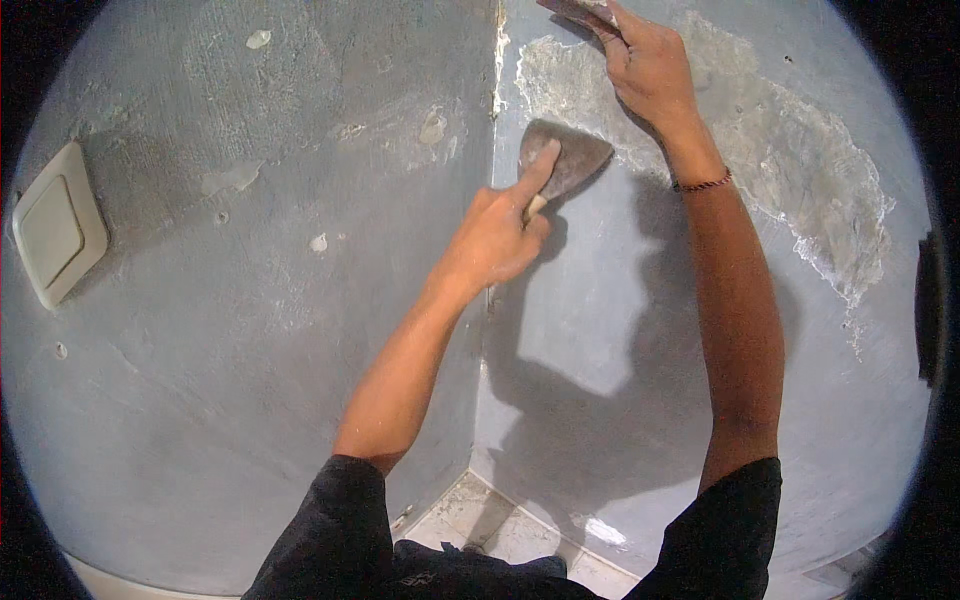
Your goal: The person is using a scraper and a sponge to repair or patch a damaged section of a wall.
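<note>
My left hand (497, 235) is closed round the pale handle of a putty knife (572, 160), with the index finger stretched along its blade. The wide, dull grey blade is at the right wall, close to the corner and at the lower edge of a rough bare patch (790, 150). Higher up, my right hand (650, 68) grips a flat, thin, plaster-smeared tool (582, 10) by its side. The top of the picture cuts that tool off, so its exact kind is hidden. A dark braided band is round my right wrist.
Two grey walls meet at a corner (486, 340) with chipped paint near the top. A cream wall switch (62, 226) is on the left wall, among small white filler spots (319, 243). Pale floor tiles (470, 510) lie below. A dark object (930, 310) stands at the right rim.
</note>
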### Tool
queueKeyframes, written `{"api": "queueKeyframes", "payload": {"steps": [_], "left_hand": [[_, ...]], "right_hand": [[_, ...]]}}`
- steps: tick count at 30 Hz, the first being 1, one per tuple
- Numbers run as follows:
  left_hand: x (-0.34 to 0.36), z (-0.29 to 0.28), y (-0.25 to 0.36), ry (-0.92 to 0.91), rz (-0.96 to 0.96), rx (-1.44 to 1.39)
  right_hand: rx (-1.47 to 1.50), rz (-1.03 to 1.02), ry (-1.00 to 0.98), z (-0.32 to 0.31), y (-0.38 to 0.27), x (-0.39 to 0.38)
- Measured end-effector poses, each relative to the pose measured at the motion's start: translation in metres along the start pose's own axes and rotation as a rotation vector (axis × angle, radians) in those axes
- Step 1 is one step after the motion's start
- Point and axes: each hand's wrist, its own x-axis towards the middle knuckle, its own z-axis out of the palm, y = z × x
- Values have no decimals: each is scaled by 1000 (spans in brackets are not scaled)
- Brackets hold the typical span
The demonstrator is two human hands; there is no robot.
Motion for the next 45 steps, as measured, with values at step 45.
{"api": "queueKeyframes", "payload": {"steps": [45], "left_hand": [[-161, 15, -63, -55, -196, -402]], "right_hand": [[-640, -369, -638, 57, -30, -98]]}}
